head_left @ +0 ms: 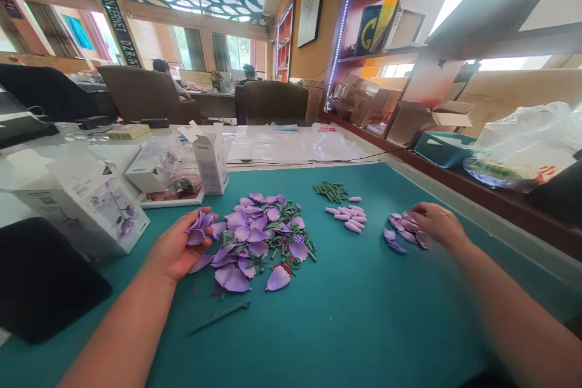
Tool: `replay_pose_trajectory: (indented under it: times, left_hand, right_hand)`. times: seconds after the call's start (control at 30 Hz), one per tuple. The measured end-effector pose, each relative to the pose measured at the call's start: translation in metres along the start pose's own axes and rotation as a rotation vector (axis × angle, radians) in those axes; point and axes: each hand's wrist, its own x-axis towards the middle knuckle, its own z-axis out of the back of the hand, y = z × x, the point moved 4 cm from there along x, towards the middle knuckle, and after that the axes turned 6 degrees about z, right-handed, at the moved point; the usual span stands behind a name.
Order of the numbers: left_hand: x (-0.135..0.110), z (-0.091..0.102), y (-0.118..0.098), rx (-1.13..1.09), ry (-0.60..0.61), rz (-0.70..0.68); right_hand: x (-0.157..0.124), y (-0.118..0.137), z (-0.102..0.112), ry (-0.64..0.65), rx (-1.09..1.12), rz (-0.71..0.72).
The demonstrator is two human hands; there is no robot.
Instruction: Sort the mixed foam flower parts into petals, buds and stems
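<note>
A heap of purple plastic petals (254,230) mixed with small dark green parts lies in the middle of the teal mat (345,315). My left hand (179,248) rests palm up at the heap's left edge and holds a small stack of purple petals (199,227) between thumb and fingers. My right hand (437,222) lies palm down at the right, its fingers curled onto a small pile of purple petals (402,231). Between the hands sit a cluster of pink oblong buds (350,216) and a bundle of green sticks (331,191). A single green stem (220,317) lies near me.
White product boxes (91,200) and an open upright carton (210,157) stand at the left and back of the mat. A black pad (40,279) lies at the left edge. A plastic bag (522,145) and teal tray (443,147) sit on the right ledge. People sit at desks far behind.
</note>
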Motion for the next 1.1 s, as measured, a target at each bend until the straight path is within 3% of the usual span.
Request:
replay_pose_trajectory:
  times: [0.1, 0.17, 0.23, 0.37, 0.47, 0.6, 0.8, 1.1]
  left_hand:
    - [0.003, 0.003, 0.001, -0.043, 0.028, 0.021]
    - [0.006, 0.007, 0.002, -0.074, 0.039, 0.023]
    - [0.009, 0.012, 0.001, -0.106, 0.033, 0.013]
    - [0.013, 0.023, -0.003, -0.154, 0.023, -0.002]
    - [0.015, 0.028, -0.005, -0.165, 0.002, -0.011]
    - [0.018, 0.031, -0.005, -0.172, -0.008, -0.007]
    - [0.021, 0.032, -0.003, -0.177, -0.002, 0.000]
    - [0.021, 0.030, 0.002, -0.168, 0.011, 0.017]
  right_hand:
    - [0.011, 0.036, 0.006, -0.033, 0.044, 0.093]
    - [0.017, 0.076, 0.007, -0.031, 0.107, 0.167]
    - [0.019, 0.129, 0.007, -0.007, 0.220, 0.289]
    - [0.004, 0.246, 0.003, 0.067, 0.381, 0.697]
    - [-0.007, 0.317, -0.009, 0.140, 0.375, 0.905]
    - [-0.006, 0.383, -0.039, 0.265, 0.158, 1.003]
    - [0.003, 0.433, -0.077, 0.377, -0.008, 1.054]
    - [0.007, 0.430, -0.086, 0.427, -0.072, 1.058]
